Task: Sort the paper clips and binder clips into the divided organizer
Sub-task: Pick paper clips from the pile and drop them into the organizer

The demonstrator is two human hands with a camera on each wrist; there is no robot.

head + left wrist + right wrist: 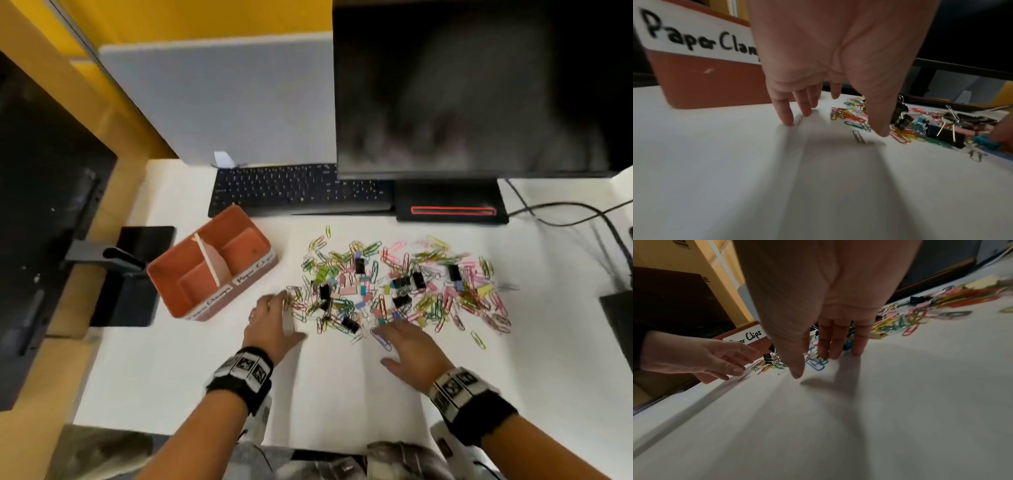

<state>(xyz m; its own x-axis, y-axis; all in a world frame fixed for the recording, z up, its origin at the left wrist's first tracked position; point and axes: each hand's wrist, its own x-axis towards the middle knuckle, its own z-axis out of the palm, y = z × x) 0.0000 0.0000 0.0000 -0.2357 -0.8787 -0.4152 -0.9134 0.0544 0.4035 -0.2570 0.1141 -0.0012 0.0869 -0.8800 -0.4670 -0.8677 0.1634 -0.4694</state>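
A mixed pile of coloured paper clips [442, 301] and black and pastel binder clips [400, 282] lies spread over the white table [342, 394]. The orange divided organizer [212, 263] stands left of the pile, with labels on its side; "Paper Clam" [694, 40] and "Clips" [754, 335] can be read. My left hand [286, 313] is open at the pile's left edge, its fingertips [787, 122] on or just over the bare table. My right hand [394, 342] is open at the pile's near edge, fingers [835, 353] straight over a blue paper clip [816, 365]. Neither hand holds anything.
A black keyboard [301, 188] and a dark monitor [479, 85] on its base [452, 205] stand behind the pile. Cables [582, 212] run at the right. A black device [137, 274] sits left of the organizer, another dark object [620, 318] at the right edge.
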